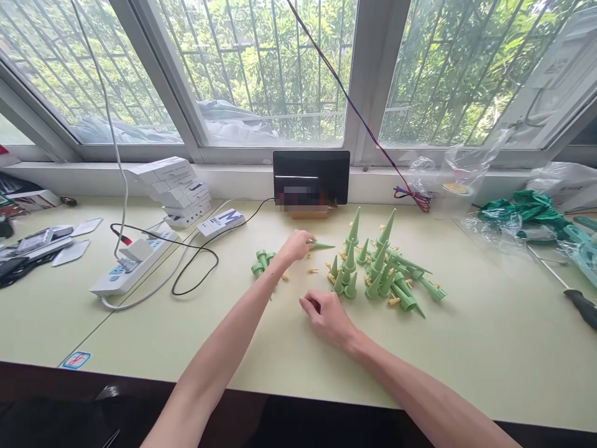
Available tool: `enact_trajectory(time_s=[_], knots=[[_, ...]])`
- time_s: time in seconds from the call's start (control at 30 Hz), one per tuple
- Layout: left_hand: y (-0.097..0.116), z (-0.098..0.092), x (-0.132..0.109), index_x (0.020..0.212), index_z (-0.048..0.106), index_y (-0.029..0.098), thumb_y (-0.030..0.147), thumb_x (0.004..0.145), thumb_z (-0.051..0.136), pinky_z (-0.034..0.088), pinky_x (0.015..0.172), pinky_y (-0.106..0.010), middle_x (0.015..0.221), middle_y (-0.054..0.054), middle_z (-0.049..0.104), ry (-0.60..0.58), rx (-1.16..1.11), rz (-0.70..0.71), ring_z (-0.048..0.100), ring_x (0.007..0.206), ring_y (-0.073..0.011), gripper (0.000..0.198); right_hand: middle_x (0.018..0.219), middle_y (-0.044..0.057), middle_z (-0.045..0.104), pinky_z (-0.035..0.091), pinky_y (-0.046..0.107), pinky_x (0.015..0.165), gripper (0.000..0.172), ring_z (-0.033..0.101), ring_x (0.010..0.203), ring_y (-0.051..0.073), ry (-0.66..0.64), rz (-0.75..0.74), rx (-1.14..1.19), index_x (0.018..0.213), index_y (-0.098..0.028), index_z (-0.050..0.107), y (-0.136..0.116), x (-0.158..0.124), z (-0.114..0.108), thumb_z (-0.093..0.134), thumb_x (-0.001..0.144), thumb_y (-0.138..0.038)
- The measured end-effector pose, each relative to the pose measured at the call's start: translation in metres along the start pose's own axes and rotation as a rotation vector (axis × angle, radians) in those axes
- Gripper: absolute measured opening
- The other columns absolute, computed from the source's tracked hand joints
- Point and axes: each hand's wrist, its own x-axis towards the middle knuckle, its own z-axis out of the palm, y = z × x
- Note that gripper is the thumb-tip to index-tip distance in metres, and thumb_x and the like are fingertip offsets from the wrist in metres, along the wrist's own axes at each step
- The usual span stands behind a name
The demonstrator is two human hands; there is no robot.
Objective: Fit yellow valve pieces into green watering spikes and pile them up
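My left hand [295, 246] is closed around a green cone-shaped plastic spike [323, 246], whose tip points right. Nearer the front, my right hand [329, 316] rests on the table with its fingers pinched together. Whatever those fingers hold, if anything, is too small to make out. A small yellow valve piece [313, 270] lies between the two hands. Right of them stand several green spikes [349, 264] point up, some with yellow pieces on them. More spikes [405, 292] lie on their sides beyond. Another few green spikes [262, 258] lie left of my left hand, partly hidden by the forearm.
A dark tablet [311, 177] leans at the window sill. On the left are a power strip [133, 261], a black cable [175, 280], stacked white boxes [180, 190] and a single box [221, 221]. A screwdriver [581, 306] and green plastic bags [522, 214] lie at the right.
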Motion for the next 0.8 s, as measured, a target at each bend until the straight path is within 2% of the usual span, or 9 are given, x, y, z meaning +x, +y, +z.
enact_trajectory(time_s=[0.13, 0.43, 0.6, 0.8], knots=[[-0.004, 0.006, 0.004, 0.109, 0.074, 0.019, 0.018, 0.087, 0.057, 0.047, 0.092, -0.031, 0.114, -0.009, 0.073, 0.001, -0.003, 0.007, 0.062, 0.109, -0.0259, 0.029, 0.056, -0.004, 0.036, 0.025, 0.026, 0.052, 0.033, 0.031, 0.053, 0.011, 0.007, -0.004, 0.002, 0.062, -0.020, 0.035, -0.001, 0.000, 0.000, 0.045, 0.092, -0.031], [-0.010, 0.008, -0.003, 0.102, 0.077, 0.019, 0.022, 0.085, 0.059, 0.048, 0.089, -0.033, 0.103, -0.010, 0.075, 0.063, 0.001, 0.000, 0.062, 0.104, -0.0268, 0.025, 0.055, -0.005, 0.034, 0.024, 0.026, 0.051, 0.033, 0.029, 0.052, 0.011, 0.000, 0.002, 0.006, 0.062, -0.021, 0.032, -0.002, 0.000, -0.001, 0.044, 0.091, -0.031], [-0.014, 0.005, -0.020, 0.096, 0.077, 0.019, 0.020, 0.084, 0.060, 0.047, 0.089, -0.035, 0.100, -0.011, 0.075, 0.090, 0.006, -0.006, 0.062, 0.102, -0.0274, 0.021, 0.055, -0.005, 0.034, 0.024, 0.026, 0.051, 0.033, 0.028, 0.052, 0.010, 0.003, -0.009, -0.003, 0.062, -0.020, 0.034, -0.003, 0.000, -0.001, 0.044, 0.092, -0.031], [-0.014, 0.000, -0.052, 0.086, 0.073, 0.018, 0.022, 0.085, 0.059, 0.047, 0.085, -0.036, 0.093, -0.012, 0.073, 0.121, 0.028, -0.027, 0.059, 0.103, -0.0297, 0.015, 0.056, -0.005, 0.035, 0.024, 0.026, 0.051, 0.033, 0.030, 0.052, 0.010, -0.003, -0.006, 0.007, 0.062, -0.021, 0.034, -0.003, 0.000, -0.002, 0.044, 0.092, -0.032]])
